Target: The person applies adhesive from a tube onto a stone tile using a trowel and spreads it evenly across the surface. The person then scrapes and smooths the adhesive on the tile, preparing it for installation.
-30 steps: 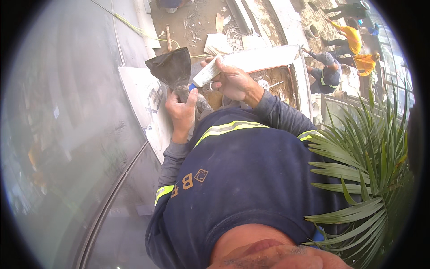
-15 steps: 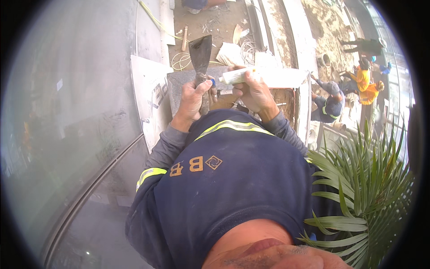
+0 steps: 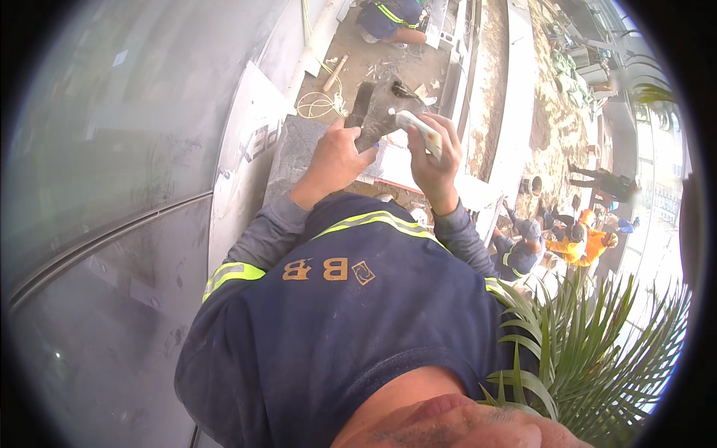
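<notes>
My left hand (image 3: 336, 160) grips a grey, dirty putty knife (image 3: 381, 108), its wide blade tilted up in front of me; a darker piece behind it is hard to make out. In my right hand (image 3: 437, 160) is a white squeeze tube (image 3: 424, 136), its nozzle pointing at the blade, where a small white spot shows at the tip; whether they touch I cannot tell. Both hands are closed, raised over a grey stone slab (image 3: 280, 175).
Glass panels (image 3: 112, 149) stand left beside a white board (image 3: 250, 112). A coiled cord (image 3: 314, 104) and stick (image 3: 334, 75) lie on dirt. A crouching worker (image 3: 388, 15) is beyond; several workers (image 3: 523, 254) are at right. Palm fronds (image 3: 597, 343) reach in at lower right.
The putty knife has swung to face the tube, and the tube has turned from sideways to pointing away at the blade. The blue cap seen earlier is hidden. The view has shifted.
</notes>
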A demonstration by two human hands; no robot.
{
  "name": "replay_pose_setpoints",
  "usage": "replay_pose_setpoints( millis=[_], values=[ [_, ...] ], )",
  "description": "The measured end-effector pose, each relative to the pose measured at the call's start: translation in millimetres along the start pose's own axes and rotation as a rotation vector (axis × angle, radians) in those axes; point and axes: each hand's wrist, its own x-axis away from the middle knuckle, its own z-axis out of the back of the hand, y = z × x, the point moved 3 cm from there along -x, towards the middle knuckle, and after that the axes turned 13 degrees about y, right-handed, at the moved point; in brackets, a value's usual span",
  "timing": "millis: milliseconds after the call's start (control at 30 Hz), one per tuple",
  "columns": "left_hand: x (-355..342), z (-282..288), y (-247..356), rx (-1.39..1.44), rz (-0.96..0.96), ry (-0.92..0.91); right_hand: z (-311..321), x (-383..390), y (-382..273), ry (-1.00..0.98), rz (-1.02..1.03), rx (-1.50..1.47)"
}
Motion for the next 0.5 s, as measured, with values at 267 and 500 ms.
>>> replay_pose_setpoints(
  millis=[267, 500],
  values=[
    [29.1, -8.7, 7.4, 0.112, 0.022, 0.053, -5.6, 33.5, 25.7, 0.332, -1.208, -0.755],
    [29.4, -3.7, 13.5, 0.080, -0.017, 0.044, -2.8, 43.1, 20.8, 0.298, -1.040, -0.588]
  ],
)
